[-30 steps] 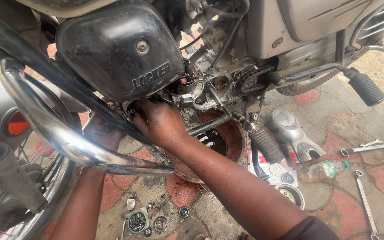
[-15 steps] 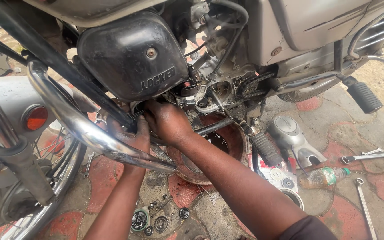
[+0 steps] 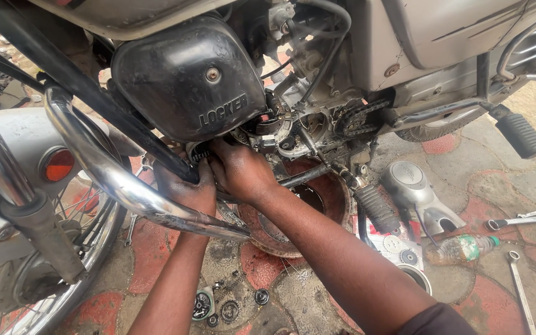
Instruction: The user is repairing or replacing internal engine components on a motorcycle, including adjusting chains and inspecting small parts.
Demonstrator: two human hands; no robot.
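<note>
Engine internals [image 3: 293, 133] now have both my hands under them: left hand [image 3: 184, 189] has joined, right hand [image 3: 240, 170] at three o'clock, grips hidden.

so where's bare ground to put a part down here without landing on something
Bare paving lies between the grey engine cover and the footpeg, and a red patch below the chrome pipe. It is crowded by the small parts near the left hand, and around the bottle and spanners.
</note>
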